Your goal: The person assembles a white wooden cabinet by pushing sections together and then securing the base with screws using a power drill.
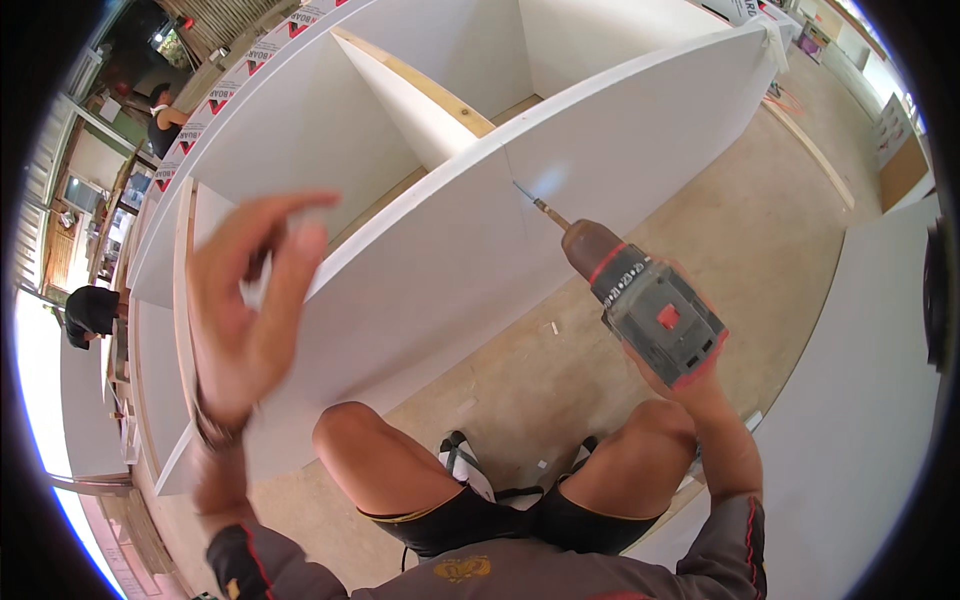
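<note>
My right hand (pixel 697 390) is wrapped round the grip of a black and red cordless drill (pixel 662 310). A slim bit (pixel 541 205) reaches from its chuck toward the white panel (pixel 440 260), and a bright spot of light falls on the panel beside the tip. Whether the tip touches the surface, I cannot tell. A thin line runs down the panel near it. My left hand (pixel 245 300) is raised at the panel's near-left top edge, slightly blurred, with index finger and thumb apart. I see nothing held in it.
Behind the panel, a white divider with a bare wood edge (pixel 415 80) splits the box-like frame. A large white board (pixel 850 400) lies at my right. On the concrete floor (pixel 750 240) is a wood strip (pixel 815 155). Two people (pixel 92 312) are off to the left.
</note>
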{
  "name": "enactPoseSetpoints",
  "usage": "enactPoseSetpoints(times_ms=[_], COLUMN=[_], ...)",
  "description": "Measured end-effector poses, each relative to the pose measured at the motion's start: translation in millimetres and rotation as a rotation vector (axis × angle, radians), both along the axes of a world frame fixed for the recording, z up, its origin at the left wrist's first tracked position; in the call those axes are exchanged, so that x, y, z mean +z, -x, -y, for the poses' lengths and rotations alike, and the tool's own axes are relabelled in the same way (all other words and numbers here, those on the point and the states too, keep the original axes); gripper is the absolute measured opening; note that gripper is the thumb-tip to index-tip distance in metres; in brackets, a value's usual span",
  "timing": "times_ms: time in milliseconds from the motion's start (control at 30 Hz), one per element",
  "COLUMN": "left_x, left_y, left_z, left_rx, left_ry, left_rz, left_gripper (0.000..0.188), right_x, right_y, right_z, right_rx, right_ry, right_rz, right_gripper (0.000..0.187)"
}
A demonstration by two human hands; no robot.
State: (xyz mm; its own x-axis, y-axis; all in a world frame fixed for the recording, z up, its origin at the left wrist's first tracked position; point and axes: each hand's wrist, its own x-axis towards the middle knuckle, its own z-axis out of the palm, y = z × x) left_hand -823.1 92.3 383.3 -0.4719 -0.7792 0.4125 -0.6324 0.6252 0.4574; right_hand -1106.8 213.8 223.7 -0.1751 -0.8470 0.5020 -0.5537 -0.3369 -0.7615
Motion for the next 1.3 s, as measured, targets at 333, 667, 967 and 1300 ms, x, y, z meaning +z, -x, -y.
enactPoseSetpoints(times_ms=[333, 667, 967, 1300], left_x=[-36, -78, -81, -81], left_y=[94, 109, 108, 112], left_z=[198, 215, 218, 217], left_rx=[-0.652, -0.794, -0.798, -0.800], left_ry=[0.678, 0.559, 0.534, 0.517], left_rz=[0.345, 0.039, 0.010, 0.029], left_gripper=[0.039, 0.036, 0.035, 0.036], right_x=[10, 2, -4, -8], right_y=[-8, -9, -9, -7], right_z=[7, 9, 16, 27], right_rx=[0.057, 0.013, -0.031, 0.023], right_ry=[0.041, -0.010, -0.012, 0.100], right_rz=[0.112, 0.050, -0.041, -0.019], right_gripper=[0.055, 0.059, 0.051, 0.050])
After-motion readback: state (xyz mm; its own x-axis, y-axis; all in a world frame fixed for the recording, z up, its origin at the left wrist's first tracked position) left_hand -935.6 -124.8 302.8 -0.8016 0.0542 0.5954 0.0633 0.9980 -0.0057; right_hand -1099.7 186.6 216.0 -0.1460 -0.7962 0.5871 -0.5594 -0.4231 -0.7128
